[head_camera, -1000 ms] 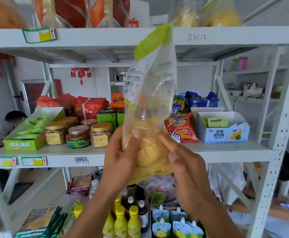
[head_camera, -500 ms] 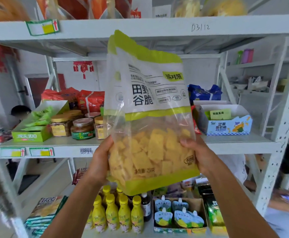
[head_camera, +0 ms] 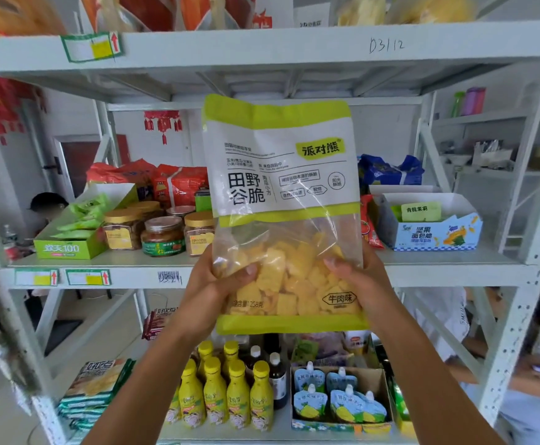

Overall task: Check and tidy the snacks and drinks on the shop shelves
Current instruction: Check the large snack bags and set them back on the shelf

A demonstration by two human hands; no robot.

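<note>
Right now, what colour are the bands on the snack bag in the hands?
Lime green bands on the snack bag, clearest in the head view.

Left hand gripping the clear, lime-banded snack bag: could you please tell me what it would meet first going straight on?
Probably the gold-lidded clear plastic jar on the white metal middle shelf, directly beyond the left hand; depth is unclear, so the shelf's front edge might come first.

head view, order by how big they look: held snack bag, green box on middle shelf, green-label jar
1. snack bag, largest, though it is nearest the camera, which inflates it
2. green box
3. green-label jar
</note>
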